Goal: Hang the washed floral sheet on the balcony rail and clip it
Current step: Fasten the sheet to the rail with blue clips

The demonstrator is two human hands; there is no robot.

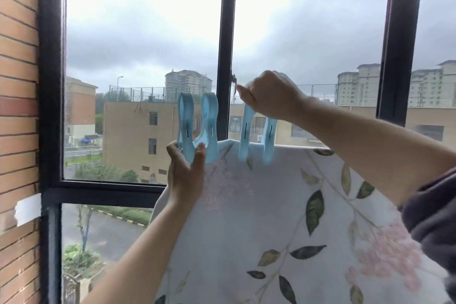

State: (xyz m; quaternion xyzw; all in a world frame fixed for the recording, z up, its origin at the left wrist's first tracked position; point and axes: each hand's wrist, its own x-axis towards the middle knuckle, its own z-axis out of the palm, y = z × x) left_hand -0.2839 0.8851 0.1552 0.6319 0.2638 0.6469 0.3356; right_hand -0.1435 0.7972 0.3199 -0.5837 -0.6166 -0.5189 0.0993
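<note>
The floral sheet (283,217), white with green leaves and pink blossoms, hangs over a rail; its top edge runs from the centre to the right. My left hand (183,173) holds a big light-blue clip (197,128) by its jaw end at the sheet's upper left corner, handles pointing up. My right hand (269,97) squeezes the handles of a second light-blue clip (256,138), whose jaws straddle the sheet's top edge. The rail itself is hidden under the cloth.
Dark window frames (225,47) stand right behind the sheet, with a horizontal bar (103,189) lower left. A brick wall (17,106) closes the left side, with a strip of white tape (27,208) on it. Buildings and a wet road lie outside.
</note>
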